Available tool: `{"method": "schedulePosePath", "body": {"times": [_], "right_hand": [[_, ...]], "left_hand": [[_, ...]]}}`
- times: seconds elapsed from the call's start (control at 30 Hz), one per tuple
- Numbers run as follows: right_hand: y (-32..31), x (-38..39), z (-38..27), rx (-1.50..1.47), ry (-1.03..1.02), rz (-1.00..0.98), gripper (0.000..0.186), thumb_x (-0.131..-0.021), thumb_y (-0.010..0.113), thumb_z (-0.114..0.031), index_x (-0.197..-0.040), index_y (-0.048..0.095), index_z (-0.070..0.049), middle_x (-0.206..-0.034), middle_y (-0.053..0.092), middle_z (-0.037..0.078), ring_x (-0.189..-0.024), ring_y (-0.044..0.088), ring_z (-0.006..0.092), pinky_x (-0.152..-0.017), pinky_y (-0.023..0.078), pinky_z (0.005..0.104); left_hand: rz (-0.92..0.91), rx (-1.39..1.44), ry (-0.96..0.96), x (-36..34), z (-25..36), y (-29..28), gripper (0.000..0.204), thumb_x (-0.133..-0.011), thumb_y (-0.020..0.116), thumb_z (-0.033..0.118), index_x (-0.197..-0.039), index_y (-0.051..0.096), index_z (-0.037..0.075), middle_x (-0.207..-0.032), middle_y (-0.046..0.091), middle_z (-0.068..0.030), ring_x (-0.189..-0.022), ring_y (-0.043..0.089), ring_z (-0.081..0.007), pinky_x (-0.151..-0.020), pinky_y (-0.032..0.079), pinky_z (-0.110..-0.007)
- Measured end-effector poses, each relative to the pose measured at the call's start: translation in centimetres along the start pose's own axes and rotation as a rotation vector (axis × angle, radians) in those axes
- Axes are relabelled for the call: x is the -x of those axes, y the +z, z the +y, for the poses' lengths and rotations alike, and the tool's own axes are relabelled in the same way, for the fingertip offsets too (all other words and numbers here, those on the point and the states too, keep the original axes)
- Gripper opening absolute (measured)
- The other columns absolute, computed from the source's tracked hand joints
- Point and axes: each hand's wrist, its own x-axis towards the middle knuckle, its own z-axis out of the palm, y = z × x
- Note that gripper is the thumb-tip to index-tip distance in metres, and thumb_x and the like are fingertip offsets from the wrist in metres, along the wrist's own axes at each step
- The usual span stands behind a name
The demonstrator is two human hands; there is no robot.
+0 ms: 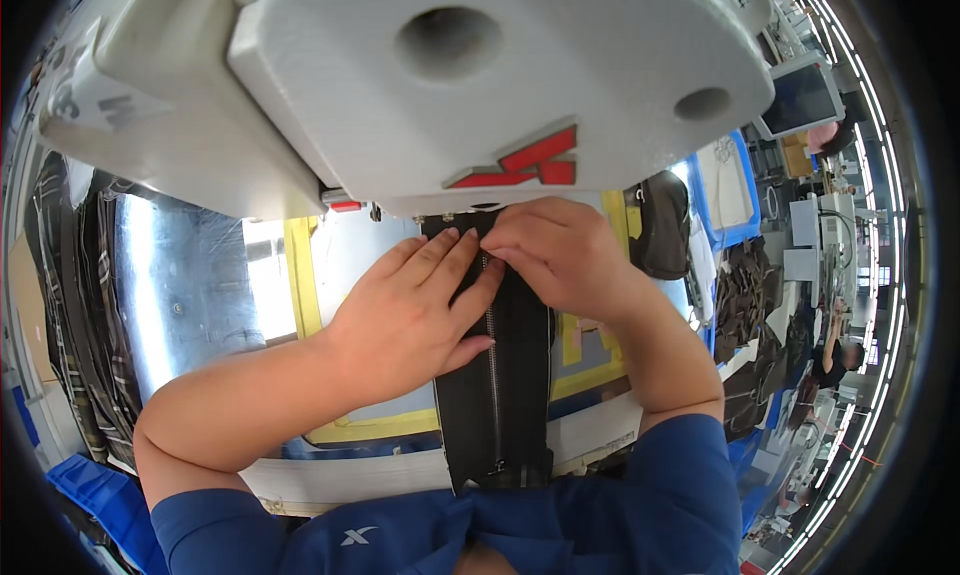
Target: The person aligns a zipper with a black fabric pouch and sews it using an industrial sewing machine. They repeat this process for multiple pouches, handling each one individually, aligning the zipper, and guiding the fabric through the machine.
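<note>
A long black fabric strip [522, 375] with a metal zipper [492, 395] along it runs from under the sewing machine head [480, 105] toward my body. The zipper's slider appears near the strip's close end. My left hand [415, 300] lies on the strip from the left, fingers stretched forward and thumb beside the zipper teeth. My right hand [560, 250] is closed, thumb and fingertips pinched at the zipper's far part, just in front of the machine. The machine head hides the strip's far end and the needle area.
Yellow tape [300, 275] frames the work surface. Dark plaid cloth pieces [85, 305] hang at the left, above a blue bin [105, 505]. A dark folded piece [662, 225] and a blue tray [745, 200] lie at the right. Other people are farther off at the right.
</note>
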Motion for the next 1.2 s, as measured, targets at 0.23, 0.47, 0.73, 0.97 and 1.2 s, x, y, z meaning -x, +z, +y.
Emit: {"method": "schedulePosePath", "body": {"times": [0.23,0.47,0.73,0.97,1.2], "right_hand": [[0.6,0.0,0.6,-0.069,0.007,0.013,0.025,-0.086,0.072,0.004,-0.109,0.077,-0.004,-0.105,0.074,0.013,-0.091,0.073,0.0353,-0.078,0.061,0.0428],[0.3,0.1,0.6,-0.057,0.047,0.005,0.021,-0.086,0.078,-0.002,-0.107,0.081,-0.006,-0.102,0.078,0.008,-0.088,0.075,0.0303,-0.078,0.061,0.0401],[0.0,0.5,0.7,0.324,-0.169,0.024,0.018,-0.086,0.081,-0.012,-0.103,0.077,-0.007,-0.097,0.069,0.005,-0.085,0.072,0.0261,-0.077,0.059,0.0403],[1.3,0.1,1.3,0.422,0.031,-0.062,0.009,-0.092,0.076,-0.02,-0.098,0.075,-0.013,-0.088,0.075,0.001,-0.079,0.076,0.0225,-0.064,0.058,0.0375],[-0.5,-3.4,0.0,0.3,0.161,-0.335,0.013,-0.093,0.064,-0.008,-0.102,0.07,0.0,-0.097,0.072,0.021,-0.092,0.072,0.0408,-0.079,0.058,0.0511]], "left_hand": [[0.022,-0.016,-0.042,-0.1,0.1,-0.1,0.083,-0.088,0.078,0.056,-0.146,0.062,-0.002,-0.143,0.064,-0.0238,-0.134,0.063,-0.0401,-0.115,0.047,-0.05],[-0.009,-0.051,-0.039,-0.1,0.2,-0.2,0.092,-0.083,0.08,0.06,-0.143,0.062,-0.007,-0.138,0.064,-0.0206,-0.124,0.06,-0.0358,-0.106,0.046,-0.047],[-0.062,-0.017,-0.06,-0.1,0.4,-0.3,0.098,-0.078,0.081,0.064,-0.144,0.063,-0.005,-0.137,0.057,-0.0157,-0.12,0.053,-0.0337,-0.103,0.043,-0.046],[-0.039,-0.133,-0.04,-0.1,0.6,0.0,0.098,-0.08,0.076,0.069,-0.146,0.064,-0.003,-0.143,0.058,-0.0115,-0.119,0.052,-0.0296,-0.099,0.043,-0.043],[-0.063,-0.137,-0.056,-0.4,0.3,-0.5,0.1,-0.08,0.076,0.07,-0.148,0.063,-0.004,-0.157,0.056,-0.0141,-0.117,0.054,-0.0284,-0.096,0.043,-0.04]]}}
